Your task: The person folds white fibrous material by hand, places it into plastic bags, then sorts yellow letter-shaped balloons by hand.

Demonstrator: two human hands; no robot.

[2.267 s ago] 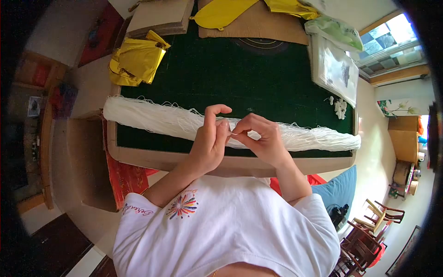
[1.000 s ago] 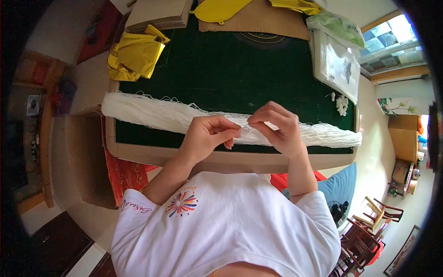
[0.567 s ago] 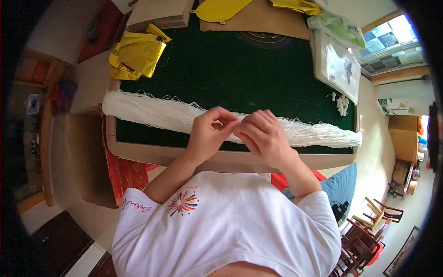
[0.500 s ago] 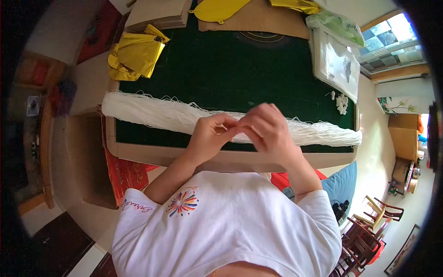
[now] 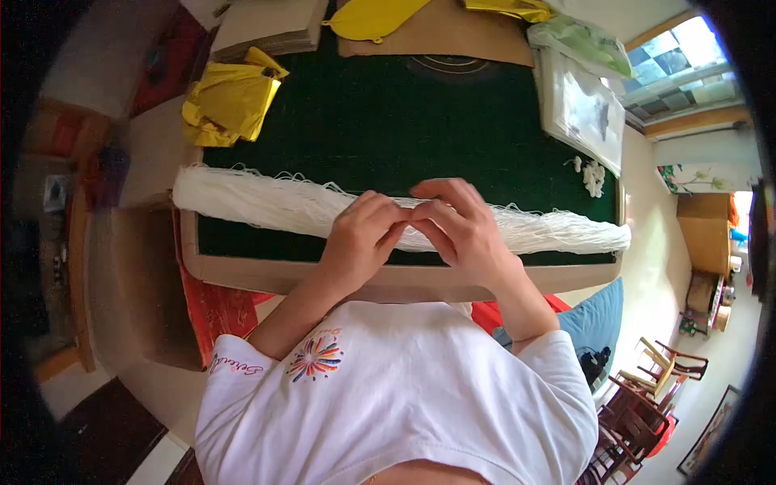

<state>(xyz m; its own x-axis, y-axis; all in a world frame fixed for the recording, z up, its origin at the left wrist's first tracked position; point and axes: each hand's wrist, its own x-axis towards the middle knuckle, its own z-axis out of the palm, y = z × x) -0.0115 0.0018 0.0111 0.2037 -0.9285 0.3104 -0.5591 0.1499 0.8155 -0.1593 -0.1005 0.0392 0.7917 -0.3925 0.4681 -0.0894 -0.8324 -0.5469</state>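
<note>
A long bundle of white string (image 5: 259, 202) lies across the green table top (image 5: 388, 129) from left edge to right edge. My left hand (image 5: 360, 238) and my right hand (image 5: 461, 230) meet at the bundle's middle, fingertips touching each other. Both hands pinch strands of the white string between thumb and fingers. The pinched strands are mostly hidden under my fingers.
Crumpled yellow foil (image 5: 226, 101) lies at the table's far left corner, more yellow pieces (image 5: 372, 16) on cardboard (image 5: 453, 36) at the back. A framed picture (image 5: 582, 109) and small white bits (image 5: 594, 174) sit at the right. The wooden table rim (image 5: 323, 275) is near my body.
My hands have stayed at the bundle's middle, fingers shifting as they work the strands. The right hand has dropped from over the left fingers to beside them. The view has shifted slightly.
</note>
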